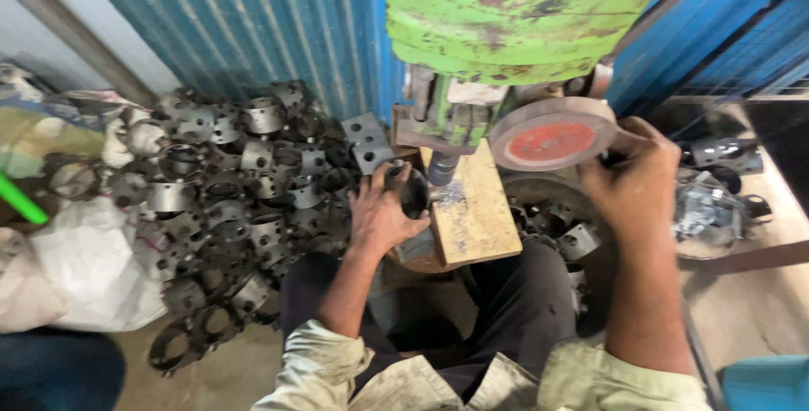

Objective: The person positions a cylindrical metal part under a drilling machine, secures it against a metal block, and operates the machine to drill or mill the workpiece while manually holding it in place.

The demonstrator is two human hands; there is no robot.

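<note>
Left hand [383, 213] just left of centre, fingers curled around a dark metal ring [410, 190], pressing it against the wooden block [476, 209]. Ring tucked at the block's nine o'clock edge, right beside the drill bit [442, 168]. Bit pointing down onto the block, a scatter of bright metal shavings [453, 194] at its tip. Green machine head [522, 15] overhead at twelve o'clock, paint chipped and stained.

Right hand [634, 184] at three o'clock from the block, fingers bent and closed around a handle at the edge of the round wheel with a red face [552, 135]; exact grip partly hidden behind the knuckles.

Big heap of dark metal rings [236, 192] at nine o'clock, spreading down toward seven. White sack [93, 268] beyond it at eight o'clock. More rings in a round bin [560, 238] at four o'clock from the block, under the wheel. Blue corrugated wall [253, 15] behind, at eleven o'clock. Dark trousers and pale sleeves at six o'clock.
</note>
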